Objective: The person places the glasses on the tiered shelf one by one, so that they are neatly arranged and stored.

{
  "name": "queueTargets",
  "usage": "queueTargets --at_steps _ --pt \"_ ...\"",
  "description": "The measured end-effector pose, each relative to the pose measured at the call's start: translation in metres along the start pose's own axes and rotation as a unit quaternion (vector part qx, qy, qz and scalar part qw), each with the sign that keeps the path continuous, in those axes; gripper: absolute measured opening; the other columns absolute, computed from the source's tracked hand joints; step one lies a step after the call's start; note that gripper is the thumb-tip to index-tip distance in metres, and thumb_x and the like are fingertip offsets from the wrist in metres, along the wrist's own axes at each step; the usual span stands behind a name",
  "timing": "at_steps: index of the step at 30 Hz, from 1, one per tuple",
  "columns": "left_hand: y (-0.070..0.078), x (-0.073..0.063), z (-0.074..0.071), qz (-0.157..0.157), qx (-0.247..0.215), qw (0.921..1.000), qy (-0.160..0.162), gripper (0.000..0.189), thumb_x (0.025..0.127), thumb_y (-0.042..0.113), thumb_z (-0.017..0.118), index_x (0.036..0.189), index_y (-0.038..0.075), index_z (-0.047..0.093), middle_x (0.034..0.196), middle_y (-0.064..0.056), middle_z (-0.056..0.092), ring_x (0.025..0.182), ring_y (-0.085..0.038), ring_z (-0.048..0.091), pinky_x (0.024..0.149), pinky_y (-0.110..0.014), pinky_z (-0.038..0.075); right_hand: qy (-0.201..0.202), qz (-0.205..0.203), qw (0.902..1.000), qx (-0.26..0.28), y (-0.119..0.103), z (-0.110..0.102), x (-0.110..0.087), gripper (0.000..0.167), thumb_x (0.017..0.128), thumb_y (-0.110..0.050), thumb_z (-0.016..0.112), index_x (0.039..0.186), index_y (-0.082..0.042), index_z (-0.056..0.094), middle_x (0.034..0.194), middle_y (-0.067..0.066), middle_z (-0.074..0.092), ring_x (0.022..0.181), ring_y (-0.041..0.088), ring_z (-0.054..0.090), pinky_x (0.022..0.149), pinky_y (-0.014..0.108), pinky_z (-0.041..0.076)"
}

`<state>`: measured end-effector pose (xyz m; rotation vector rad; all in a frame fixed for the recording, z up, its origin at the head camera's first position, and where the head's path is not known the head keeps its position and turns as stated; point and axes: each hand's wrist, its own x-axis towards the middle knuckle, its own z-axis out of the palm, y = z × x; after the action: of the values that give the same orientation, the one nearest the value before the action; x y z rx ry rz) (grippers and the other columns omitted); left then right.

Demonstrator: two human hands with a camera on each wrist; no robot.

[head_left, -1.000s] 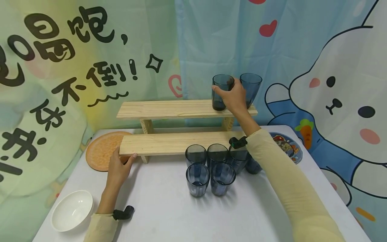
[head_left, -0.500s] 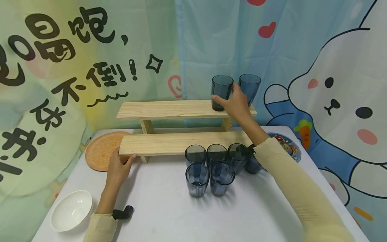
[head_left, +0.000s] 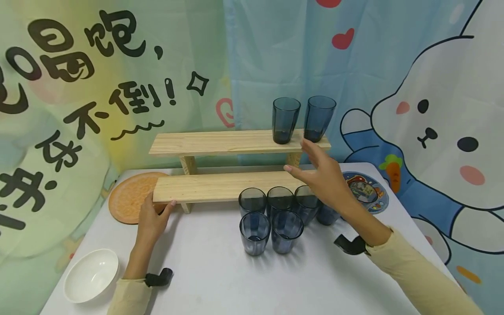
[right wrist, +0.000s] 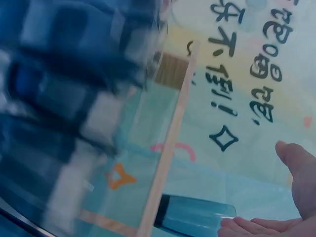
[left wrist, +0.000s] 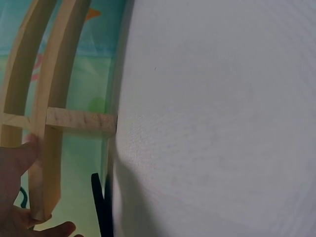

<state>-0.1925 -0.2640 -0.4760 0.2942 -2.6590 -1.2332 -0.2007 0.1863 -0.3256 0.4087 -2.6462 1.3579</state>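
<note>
Two blue glasses (head_left: pixel 285 120) stood upright on the top shelf (head_left: pixel 212 141), the right hand (head_left: pixel 330 180) near them, holding nothing, fingers apart. The left hand (head_left: pixel 152 222) apparently gripped the lower shelf (head_left: pixel 212 186); careful placing wanted it steady.

blurred glasses (right wrist: pixel 44 29), cropped right sleeve (head_left: pixel 423 269)

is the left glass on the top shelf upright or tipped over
Upright: in the head view, the left glass stands with its base on the top shelf and its open rim facing up.
</note>
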Motion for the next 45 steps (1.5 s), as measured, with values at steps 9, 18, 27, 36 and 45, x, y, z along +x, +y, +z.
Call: queueTargets --at_steps 9,18,27,36,45 --pt "0.002 0.0 0.0 -0.001 0.001 1.0 -0.004 0.085 0.106 0.033 0.067 0.162 -0.01 0.021 0.159 -0.039 0.034 0.152 -0.053 0.029 0.123 -0.066 0.024 0.071 -0.039 0.9938 0.077 0.032 0.029 -0.072 0.064 0.097 -0.021 0.08 0.153 -0.011 0.053 0.154 0.009 0.056 0.146 0.028 0.051 0.116 0.018 0.039" --pt "0.001 0.0 -0.004 0.006 -0.005 1.0 0.002 0.085 0.106 0.033 0.067 0.162 -0.01 0.021 0.159 -0.039 0.034 0.153 -0.054 0.028 0.123 -0.067 0.023 0.031 0.023 0.9942 0.1 0.057 0.068 -0.107 0.082 0.091 -0.033 0.085 0.159 -0.011 0.043 0.159 0.008 0.048 0.151 0.031 0.044 0.118 0.015 0.033" --pt "0.003 0.0 -0.003 -0.001 -0.005 1.0 0.0 0.084 0.105 0.031 0.067 0.162 -0.01 0.021 0.16 -0.039 0.033 0.153 -0.053 0.027 0.124 -0.066 0.022 0.007 0.069 0.9946 0.077 0.071 0.089 -0.114 0.09 0.086 -0.042 0.089 0.159 -0.015 0.043 0.161 0.011 0.045 0.15 0.036 0.044 0.121 0.051 0.038" --pt "0.004 0.0 -0.003 -0.006 0.001 1.0 -0.006 0.085 0.106 0.034 0.067 0.163 -0.009 0.02 0.16 -0.038 0.033 0.153 -0.053 0.027 0.123 -0.066 0.023 0.022 0.063 0.9948 0.076 0.077 0.097 -0.117 0.088 0.084 -0.036 0.092 0.155 -0.01 0.047 0.156 0.014 0.05 0.145 0.035 0.051 0.118 0.049 0.04" --pt "0.0 -0.001 -0.002 -0.001 0.002 1.0 0.005 0.084 0.105 0.033 0.067 0.163 -0.008 0.021 0.161 -0.038 0.033 0.153 -0.053 0.028 0.124 -0.066 0.023 0.033 0.054 0.9932 0.098 0.08 0.1 -0.118 0.083 0.085 -0.031 0.091 0.154 -0.01 0.05 0.155 0.012 0.053 0.144 0.032 0.053 0.117 0.039 0.042"
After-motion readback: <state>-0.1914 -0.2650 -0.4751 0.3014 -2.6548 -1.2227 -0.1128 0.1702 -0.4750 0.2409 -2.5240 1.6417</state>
